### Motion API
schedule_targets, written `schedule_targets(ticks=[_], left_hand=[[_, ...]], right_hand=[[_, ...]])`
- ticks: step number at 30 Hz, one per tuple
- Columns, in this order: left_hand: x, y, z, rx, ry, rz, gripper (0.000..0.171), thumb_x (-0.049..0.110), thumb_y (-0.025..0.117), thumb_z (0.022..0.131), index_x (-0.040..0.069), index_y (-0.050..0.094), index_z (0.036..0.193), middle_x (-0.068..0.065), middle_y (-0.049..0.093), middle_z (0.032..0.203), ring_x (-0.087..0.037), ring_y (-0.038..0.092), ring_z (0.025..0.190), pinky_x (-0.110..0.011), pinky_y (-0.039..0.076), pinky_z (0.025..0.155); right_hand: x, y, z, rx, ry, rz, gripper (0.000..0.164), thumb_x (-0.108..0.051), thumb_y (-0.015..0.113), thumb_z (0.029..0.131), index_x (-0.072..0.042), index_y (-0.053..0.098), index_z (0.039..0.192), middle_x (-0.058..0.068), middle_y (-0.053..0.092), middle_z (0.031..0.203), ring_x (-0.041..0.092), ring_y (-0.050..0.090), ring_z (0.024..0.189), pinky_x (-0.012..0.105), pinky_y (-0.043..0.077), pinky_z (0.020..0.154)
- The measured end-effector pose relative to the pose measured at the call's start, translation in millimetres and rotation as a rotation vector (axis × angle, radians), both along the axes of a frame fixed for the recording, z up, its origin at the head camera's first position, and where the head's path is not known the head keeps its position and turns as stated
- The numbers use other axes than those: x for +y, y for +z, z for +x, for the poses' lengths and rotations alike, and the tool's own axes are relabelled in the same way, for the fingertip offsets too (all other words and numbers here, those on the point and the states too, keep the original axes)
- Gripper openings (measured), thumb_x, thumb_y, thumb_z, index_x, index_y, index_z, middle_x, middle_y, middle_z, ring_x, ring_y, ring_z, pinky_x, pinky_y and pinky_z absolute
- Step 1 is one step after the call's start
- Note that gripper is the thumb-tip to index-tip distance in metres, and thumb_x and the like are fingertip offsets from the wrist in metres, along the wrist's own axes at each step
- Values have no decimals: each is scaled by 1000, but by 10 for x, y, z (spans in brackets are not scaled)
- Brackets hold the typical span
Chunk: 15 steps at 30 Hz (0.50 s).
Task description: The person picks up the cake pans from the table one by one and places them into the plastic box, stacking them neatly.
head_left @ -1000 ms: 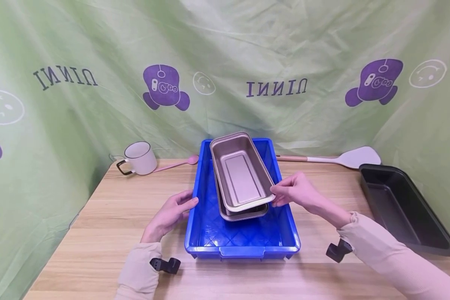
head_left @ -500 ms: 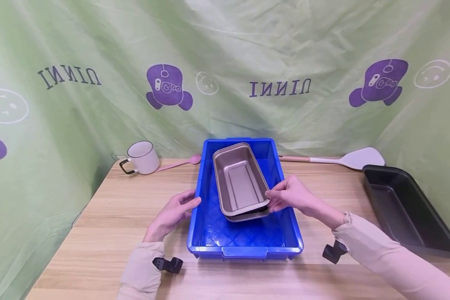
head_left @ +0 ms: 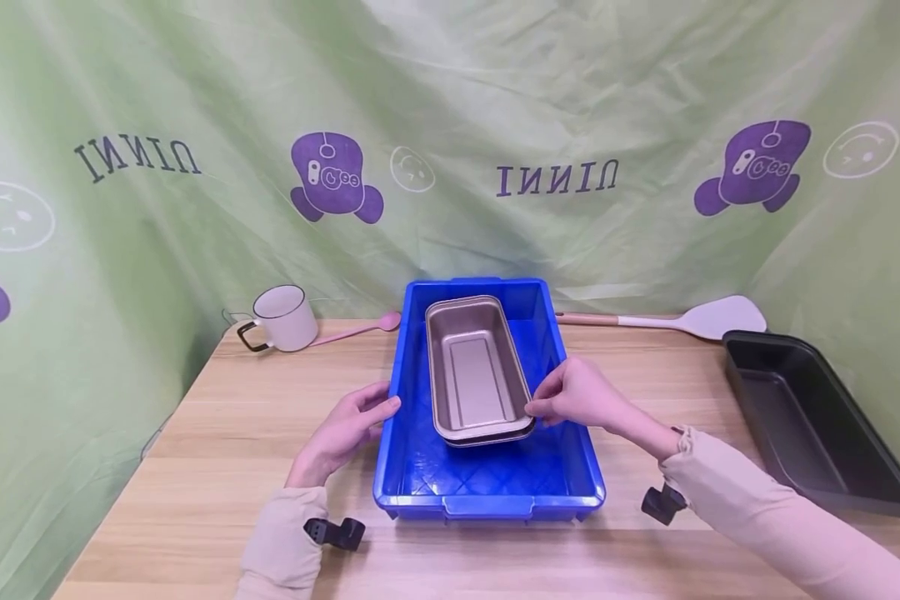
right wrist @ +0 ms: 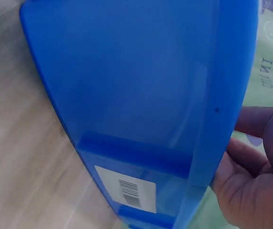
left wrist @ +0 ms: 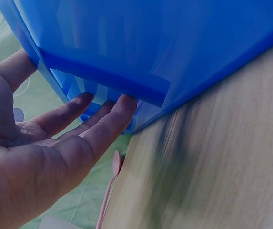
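Note:
A bronze-coloured loaf pan (head_left: pixel 474 375) lies nested in a second, similar loaf pan (head_left: pixel 495 439), of which only the near rim shows. Both are inside a blue plastic bin (head_left: pixel 487 505). My right hand (head_left: pixel 579 393) pinches the upper pan's near right corner between thumb and fingers; in the right wrist view the bin's wall (right wrist: pixel 126 86) hides the fingertips. On the bin's left side, my left hand (head_left: pixel 348 429) holds the wall. Its thumb lies at the rim, and its fingers (left wrist: pixel 105 126) touch the outside beneath a ledge, as the left wrist view shows.
A white mug (head_left: pixel 285 318) with a dark handle and a pink spoon (head_left: pixel 360 330) stand at the back left. Behind the bin on the right lies a white spatula (head_left: pixel 720 317). A larger dark baking pan (head_left: pixel 810 417) sits at the table's right edge. Green cloth (head_left: pixel 450 100) hangs behind.
The upper loaf pan has come down and toward me, turning to line up with the lower one. My right hand has lowered with it. The left hand has stayed at the bin's side.

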<state>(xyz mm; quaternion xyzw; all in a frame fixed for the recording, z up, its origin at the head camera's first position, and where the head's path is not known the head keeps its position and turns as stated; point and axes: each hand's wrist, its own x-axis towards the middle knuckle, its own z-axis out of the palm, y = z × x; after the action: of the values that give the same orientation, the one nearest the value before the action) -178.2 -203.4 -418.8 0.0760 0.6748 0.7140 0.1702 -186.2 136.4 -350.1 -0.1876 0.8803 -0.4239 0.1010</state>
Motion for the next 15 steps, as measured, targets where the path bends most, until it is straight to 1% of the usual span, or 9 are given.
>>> schedule_targets(ticks=[2, 4, 6, 9, 12, 15], left_hand=[[-3, -4, 5, 0, -3, 1, 59, 15, 55, 97, -11, 29, 143, -33, 38, 139, -33, 54, 116, -39, 52, 92], [-2, -4, 6, 0, 0, 1, 58, 15, 55, 97, -11, 30, 143, -33, 38, 139, -32, 55, 115, -39, 52, 91], [0, 2, 8, 1, 1, 2, 58, 15, 54, 97, -10, 30, 143, -33, 39, 139, -30, 56, 114, -38, 53, 90], [2, 6, 11, 3, -3, -3, 57, 15, 54, 98, -11, 30, 143, -33, 39, 138, -28, 57, 112, -38, 53, 89], [1, 8, 13, 1, -5, -4, 57, 15, 53, 98, -11, 30, 143, -33, 39, 138, -27, 57, 111, -38, 53, 90], [1, 8, 13, 0, -4, -2, 57, 15, 53, 98, -11, 29, 143, -33, 39, 138, -27, 56, 112, -39, 52, 91]], right_hand=[[-10, 21, 12, 89, 17, 36, 8, -7, 77, 77, 0, 75, 79, 4, 71, 69, 11, 66, 60, 24, 55, 58], [-17, 42, 19, 166, 39, 51, 11, -9, 78, 76, -1, 75, 83, 2, 72, 73, 10, 64, 64, 24, 53, 59], [-20, 54, 20, 198, 69, 38, 16, -10, 79, 76, 0, 75, 88, 4, 73, 79, 10, 65, 69, 23, 53, 62], [-8, 44, 4, 195, 120, -1, 22, -10, 78, 78, 2, 73, 95, 10, 73, 89, 12, 67, 76, 23, 54, 68], [23, 32, -15, 142, 156, -56, 25, -9, 77, 79, 4, 72, 100, 15, 72, 95, 14, 68, 81, 23, 55, 71], [71, 40, -20, 87, 169, -121, 28, -7, 75, 81, 7, 69, 104, 18, 71, 99, 14, 68, 85, 24, 56, 74]])
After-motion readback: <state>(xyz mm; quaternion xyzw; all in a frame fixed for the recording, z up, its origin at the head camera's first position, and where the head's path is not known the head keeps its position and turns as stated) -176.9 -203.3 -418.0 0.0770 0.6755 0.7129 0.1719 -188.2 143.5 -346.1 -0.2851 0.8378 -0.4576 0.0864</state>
